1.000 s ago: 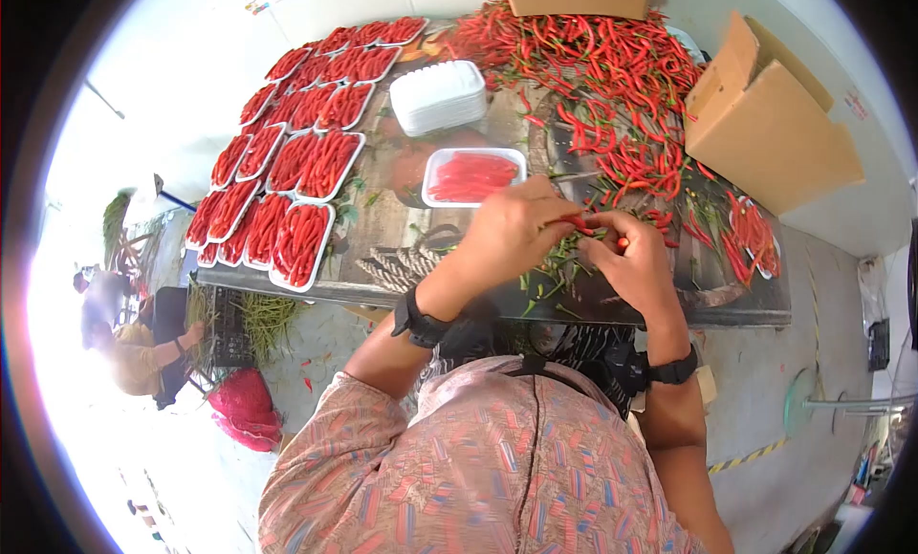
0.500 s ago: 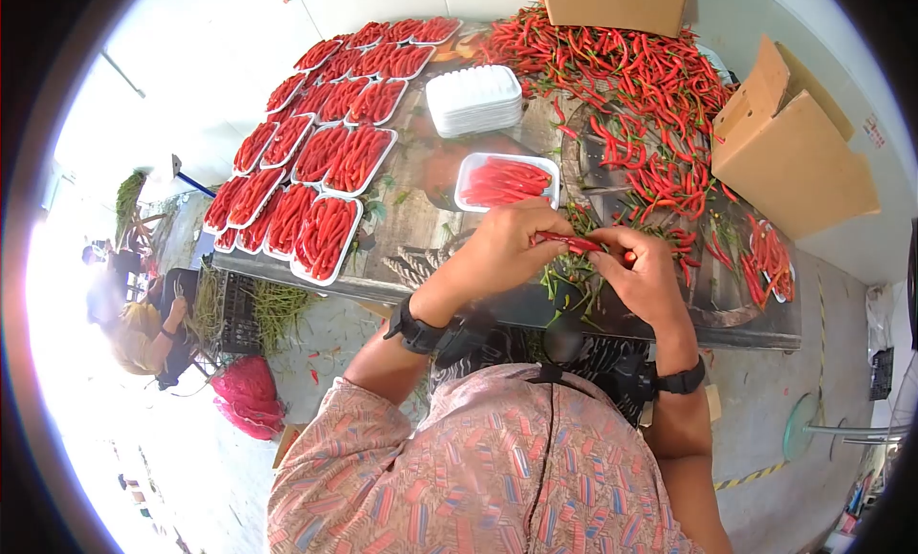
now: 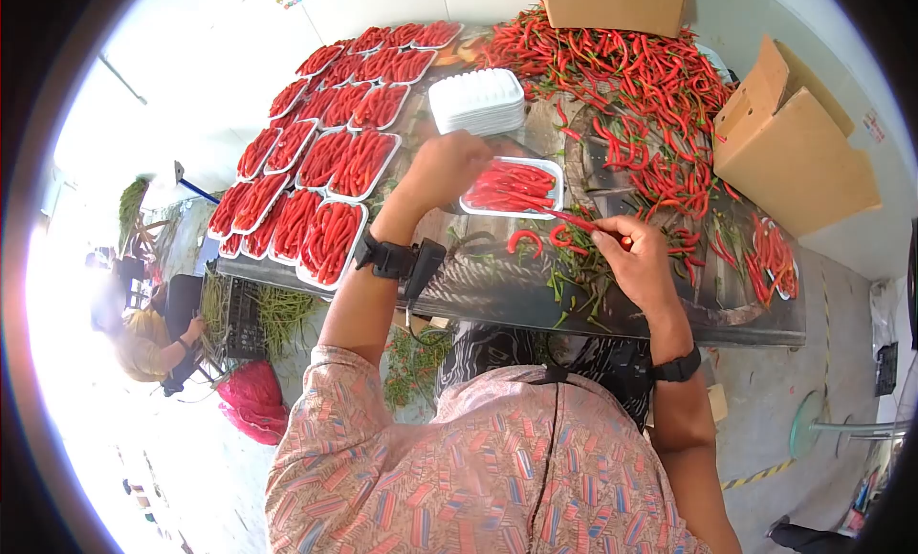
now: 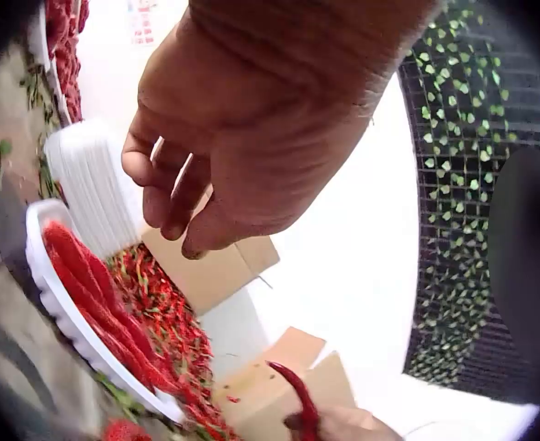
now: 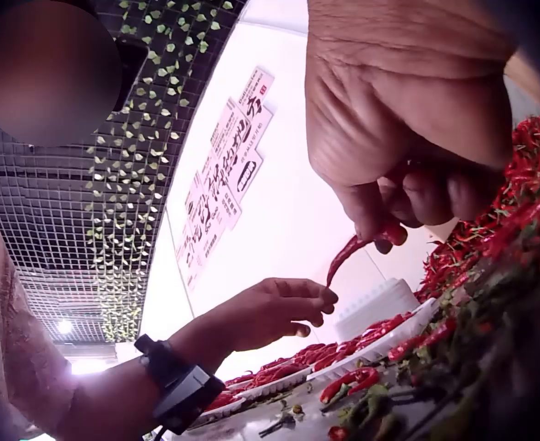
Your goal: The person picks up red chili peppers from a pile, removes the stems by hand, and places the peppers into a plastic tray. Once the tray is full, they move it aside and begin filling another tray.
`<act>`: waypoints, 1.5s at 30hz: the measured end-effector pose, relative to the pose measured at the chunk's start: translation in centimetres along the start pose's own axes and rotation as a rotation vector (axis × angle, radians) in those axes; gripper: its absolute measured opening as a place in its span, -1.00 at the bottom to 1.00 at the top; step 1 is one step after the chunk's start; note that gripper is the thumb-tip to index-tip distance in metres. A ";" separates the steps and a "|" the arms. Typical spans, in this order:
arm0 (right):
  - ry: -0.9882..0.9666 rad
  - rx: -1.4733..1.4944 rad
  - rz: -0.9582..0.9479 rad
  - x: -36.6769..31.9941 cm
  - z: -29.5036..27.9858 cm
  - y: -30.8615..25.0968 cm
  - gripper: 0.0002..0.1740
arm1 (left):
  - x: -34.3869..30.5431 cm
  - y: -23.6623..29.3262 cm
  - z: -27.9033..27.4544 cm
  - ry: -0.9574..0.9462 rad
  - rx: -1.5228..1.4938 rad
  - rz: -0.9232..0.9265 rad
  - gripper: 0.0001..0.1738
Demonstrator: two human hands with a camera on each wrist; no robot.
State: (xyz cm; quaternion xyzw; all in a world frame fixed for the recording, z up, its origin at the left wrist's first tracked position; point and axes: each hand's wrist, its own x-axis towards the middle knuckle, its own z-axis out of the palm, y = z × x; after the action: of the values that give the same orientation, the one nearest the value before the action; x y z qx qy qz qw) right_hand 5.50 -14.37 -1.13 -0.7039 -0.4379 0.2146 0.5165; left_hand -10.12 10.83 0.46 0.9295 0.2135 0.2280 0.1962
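In the head view my left hand (image 3: 445,170) hovers at the left end of a white foam tray (image 3: 507,213) that holds red chili peppers (image 3: 516,183). Its fingers are loosely bent, and the left wrist view shows nothing between them. My right hand (image 3: 639,258) pinches a red chili pepper (image 3: 572,219) between thumb and fingers, its thin end pointing toward the tray. The right wrist view shows this chili pepper (image 5: 345,257) hanging from the fingertips. Curved loose peppers (image 3: 525,241) and green stems (image 3: 579,284) lie beside and below the right hand.
Behind the tray stands a stack of white foam trays (image 3: 476,103). Rows of filled trays (image 3: 330,243) cover the table's left side. A large chili heap (image 3: 612,62) lies at the back right, near a cardboard box (image 3: 794,138). Another person (image 3: 148,339) sits at far left.
My left hand has left the right hand and moved up and left to the tray. The right hand stays nearly in place and keeps hold of a chili pepper.
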 end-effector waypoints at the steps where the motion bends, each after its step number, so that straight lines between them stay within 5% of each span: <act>1: 0.003 -0.017 -0.005 0.0 0.0 0.4 -0.81 | 0.1 -0.3 0.2 -0.043 0.024 -0.009 -0.79; 22: 0.013 -0.069 -0.006 0.1 -0.2 1.4 -0.81 | 1.0 -1.1 0.1 -0.267 0.075 0.140 -0.82; 37: 0.036 -0.211 -0.104 3.3 -0.2 -0.8 -0.78 | 0.4 -1.5 0.7 -0.107 0.032 0.324 -0.82; 45: 0.033 -0.403 -0.164 6.9 1.8 -1.8 -0.80 | 0.0 -1.2 0.6 -0.104 0.017 0.246 -0.82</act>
State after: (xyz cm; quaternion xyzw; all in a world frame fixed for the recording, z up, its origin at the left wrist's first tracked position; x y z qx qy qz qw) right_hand 7.02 -7.44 0.90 -0.7584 -0.5192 0.0682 0.3881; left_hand -10.21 11.68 -0.55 0.9608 0.0893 0.2000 0.1699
